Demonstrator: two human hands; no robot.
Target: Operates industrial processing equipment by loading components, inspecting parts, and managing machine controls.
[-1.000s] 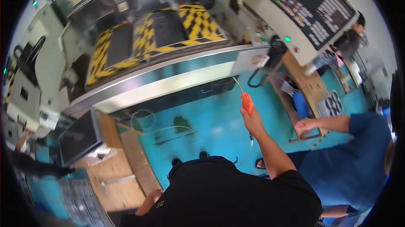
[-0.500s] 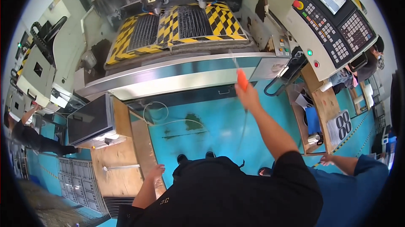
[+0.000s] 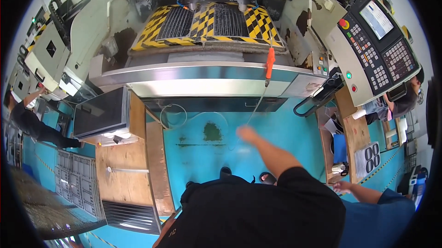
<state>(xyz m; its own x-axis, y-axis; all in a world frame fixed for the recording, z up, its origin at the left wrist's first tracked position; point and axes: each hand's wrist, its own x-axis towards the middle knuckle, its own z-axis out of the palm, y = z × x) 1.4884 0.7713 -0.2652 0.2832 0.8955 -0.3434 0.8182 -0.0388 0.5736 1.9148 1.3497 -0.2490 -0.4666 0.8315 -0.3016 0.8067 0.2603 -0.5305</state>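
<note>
An orange-handled air blow gun hangs at the front ledge of the milling machine, its thin nozzle pointing up toward the bed. From its lower end a thin hose runs down past my right hand. That hand is below the gun and apart from it, over the blue floor. Motion smears its fingers, so whether it touches the hose is unclear. My left hand shows only in part beside my black shirt at the lower edge, fingers hidden, near the wooden bench.
Black-and-yellow striped tape covers the machine bed under two spindles. A control panel juts in at right. A dark-topped box stands at left. A person in blue is close on my right; another person stands far left.
My right hand has let go of the air blow gun and moved down and left. The gun now hangs at the ledge. My left hand has drawn back toward my body.
</note>
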